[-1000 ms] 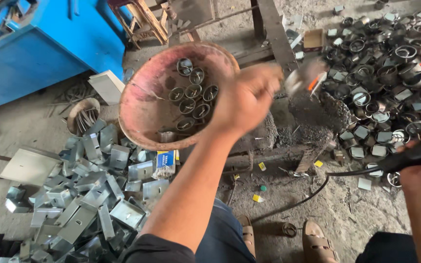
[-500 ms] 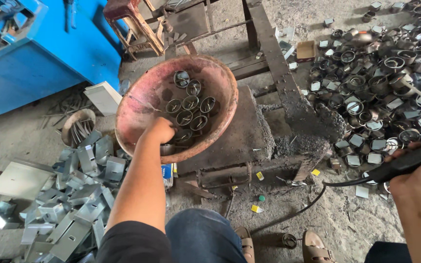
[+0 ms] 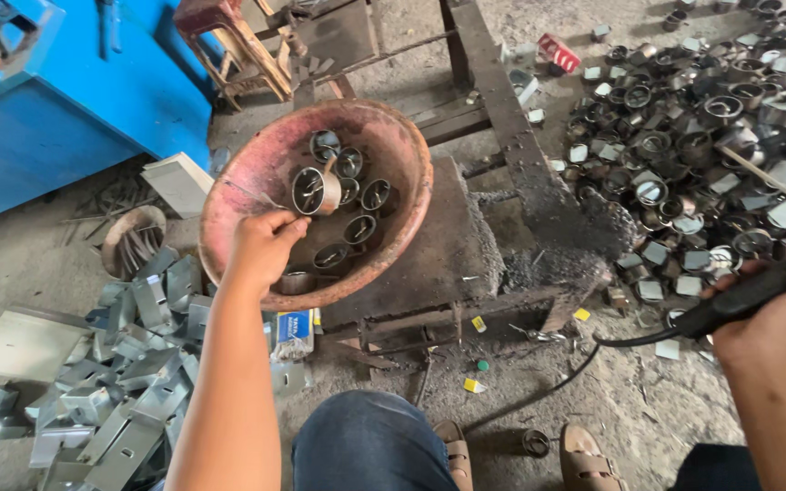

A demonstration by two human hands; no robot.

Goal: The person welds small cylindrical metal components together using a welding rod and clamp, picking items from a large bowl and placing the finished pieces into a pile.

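— Anything changed since a second ago?

— Yes. Left hand (image 3: 261, 247) raised high above the round rusty-red metal bowl (image 3: 229, 214) then, dipped to its near side half a second ago, now sitting at the near rim. Seems to be picking among the rings inside, well under way.

— Fingers there?

— Curled, thumb and forefinger drawn close together, aimed at one short grey metal ring with a small tab (image 3: 313, 191), standing higher than the other rings in the bowl. Touching it or only just beside it: impossible to tell, with the palm turned away from the camera.

— And the other side?

— Right hand (image 3: 780, 314) closed fully around the black tool handle with a black cable (image 3: 730, 306), same as before. Held near the pile of loose metal rings (image 3: 684, 155) on the floor, well apart from the bowl.

— Hidden or hard to read?

— Working end of the tool: covered by the hand and lost toward the frame edge. Also the part of the bowl under the left hand. Bowl set on a dark metal block (image 3: 452, 245); heap of grey bent sheet-metal pieces (image 3: 129, 382) to the left of it.
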